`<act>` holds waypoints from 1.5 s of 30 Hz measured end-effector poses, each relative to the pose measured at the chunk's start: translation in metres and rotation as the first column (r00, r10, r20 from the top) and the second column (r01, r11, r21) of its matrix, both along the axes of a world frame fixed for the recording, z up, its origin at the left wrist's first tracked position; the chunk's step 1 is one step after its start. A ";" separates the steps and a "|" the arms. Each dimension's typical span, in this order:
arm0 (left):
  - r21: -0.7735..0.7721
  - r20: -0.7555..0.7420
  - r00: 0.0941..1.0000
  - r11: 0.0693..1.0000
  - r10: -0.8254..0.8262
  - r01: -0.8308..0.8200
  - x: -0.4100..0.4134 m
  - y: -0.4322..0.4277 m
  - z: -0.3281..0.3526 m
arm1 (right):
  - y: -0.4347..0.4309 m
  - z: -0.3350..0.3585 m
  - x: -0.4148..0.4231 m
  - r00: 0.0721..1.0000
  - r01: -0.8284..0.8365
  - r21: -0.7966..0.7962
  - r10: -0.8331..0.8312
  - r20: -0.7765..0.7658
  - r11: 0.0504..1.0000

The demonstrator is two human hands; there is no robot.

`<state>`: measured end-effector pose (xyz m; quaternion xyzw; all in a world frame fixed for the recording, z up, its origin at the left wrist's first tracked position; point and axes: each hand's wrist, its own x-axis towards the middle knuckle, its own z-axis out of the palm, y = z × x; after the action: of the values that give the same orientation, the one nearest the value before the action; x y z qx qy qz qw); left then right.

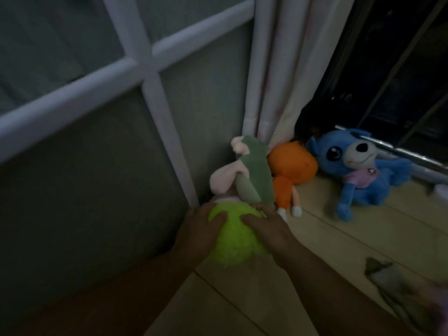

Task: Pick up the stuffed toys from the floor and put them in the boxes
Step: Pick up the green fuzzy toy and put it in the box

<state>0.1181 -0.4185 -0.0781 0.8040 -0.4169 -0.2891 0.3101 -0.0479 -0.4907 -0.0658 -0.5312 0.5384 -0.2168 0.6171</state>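
A lime green fuzzy stuffed toy with pink and dark green limbs sticking up is gripped from both sides: my left hand curls round its left side, my right hand round its right. Behind it an orange stuffed toy leans in the corner by the curtain. A blue stuffed dog with a white muzzle and lilac shirt lies on the floor further right. No box is in view.
A grey panelled wall with white bars closes the left side. A pale curtain hangs in the corner beside a dark window with a metal rail. A grey blurred object lies on the wooden floor at lower right.
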 end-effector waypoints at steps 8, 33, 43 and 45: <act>-0.247 0.025 1.000 0.969 0.010 -0.004 -0.022 0.026 0.085 | 0.039 0.061 -0.024 0.978 0.100 -0.013 -0.096 0.184 0.995; -0.461 0.060 0.986 0.872 -0.156 0.166 -0.269 0.007 0.659 | 0.061 0.666 -0.287 0.956 0.292 -0.303 -0.280 0.084 0.907; -0.614 0.110 0.979 0.763 -0.171 0.203 -0.300 0.041 0.856 | 0.093 0.869 -0.325 0.961 0.270 -0.467 -0.261 0.087 0.842; -0.608 0.120 0.977 0.765 -0.176 0.212 -0.302 0.057 0.881 | 0.110 0.892 -0.327 0.960 0.274 -0.484 -0.265 0.090 0.831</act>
<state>-0.1840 -0.3613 0.8032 0.6186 -0.5775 -0.1449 0.5126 -0.3752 -0.3803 0.8262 -0.5874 0.5290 -0.4365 0.4297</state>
